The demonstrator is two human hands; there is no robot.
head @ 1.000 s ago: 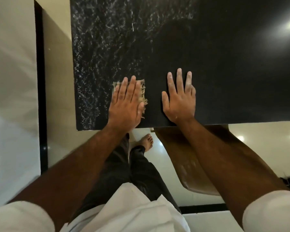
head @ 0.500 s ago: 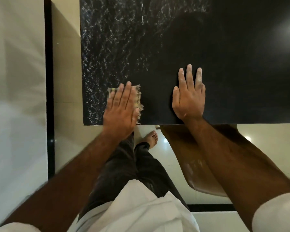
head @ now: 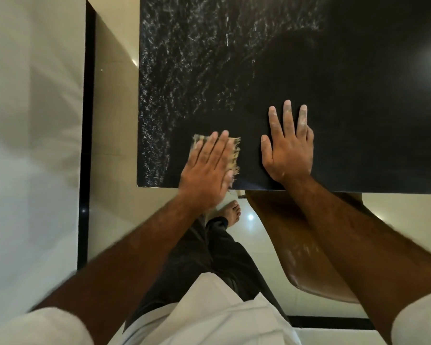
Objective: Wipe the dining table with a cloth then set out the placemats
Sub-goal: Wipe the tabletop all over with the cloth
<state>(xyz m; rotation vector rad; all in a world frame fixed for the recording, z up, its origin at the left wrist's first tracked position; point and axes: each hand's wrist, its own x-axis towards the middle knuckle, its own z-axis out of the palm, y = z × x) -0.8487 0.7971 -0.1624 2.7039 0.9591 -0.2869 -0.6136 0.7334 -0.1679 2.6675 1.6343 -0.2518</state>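
The black dining table [head: 334,83] fills the upper part of the head view, its near left corner just ahead of me. A small tan frayed cloth [head: 234,153] lies near that corner. My left hand [head: 207,173] presses flat on the cloth with straight fingers and covers most of it. To its right, my right hand [head: 288,150] rests flat on the bare tabletop, fingers straight and slightly spread. No placemats are in view.
White dusty streaks [head: 184,70] cover the table's left part. A brown wooden chair [head: 296,250] stands under the table's near edge below my right arm. My bare foot [head: 233,212] is on the glossy cream floor. A pale wall with a black strip [head: 85,145] runs along the left.
My left hand has slid the cloth back toward the table's near edge and slightly left. My right hand has stayed flat on the table.
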